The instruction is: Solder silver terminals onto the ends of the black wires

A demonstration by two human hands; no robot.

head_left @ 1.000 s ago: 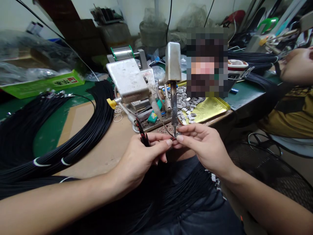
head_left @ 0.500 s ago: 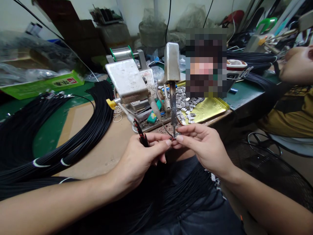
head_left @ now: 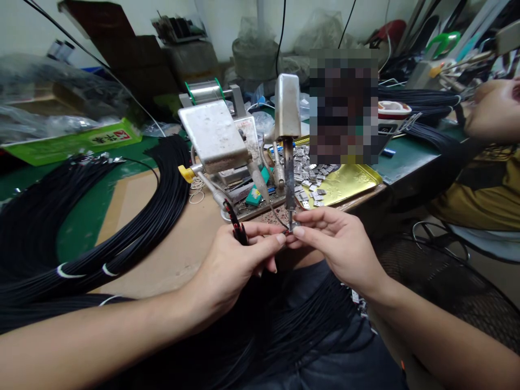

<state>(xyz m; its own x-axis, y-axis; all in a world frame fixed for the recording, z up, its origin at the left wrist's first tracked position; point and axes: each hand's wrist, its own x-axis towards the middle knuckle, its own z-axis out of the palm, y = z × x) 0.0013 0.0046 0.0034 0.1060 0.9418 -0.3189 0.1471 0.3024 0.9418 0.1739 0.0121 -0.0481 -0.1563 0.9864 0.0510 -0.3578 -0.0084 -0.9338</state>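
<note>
My left hand (head_left: pixel 244 254) is closed around a bunch of black cables (head_left: pixel 239 230) whose stripped ends show red wires, and its thumb and forefinger pinch one cable end. Opposite it, my right hand (head_left: pixel 331 235) pinches a small metal USB connector (head_left: pixel 296 224), partly covered by the fingertips. The tip of an upright soldering iron (head_left: pixel 289 184) comes down right where the wire and connector meet. A thin solder feed tube (head_left: pixel 277 212) from the metal soldering machine (head_left: pixel 215 135) reaches the same spot. More black cables (head_left: pixel 309 319) lie across my lap.
Behind the iron, a gold tray (head_left: pixel 353 181) holds many loose connectors (head_left: pixel 311 179). Bundled black cables (head_left: pixel 162 206) curve over cardboard (head_left: pixel 134 208) at the left. A solder spool (head_left: pixel 204 91) sits atop the machine. At right are another person's hand (head_left: pixel 493 108) and a fan guard (head_left: pixel 430 281).
Both hands stay at the iron tip with almost no movement. The whole view has shifted very slightly.
</note>
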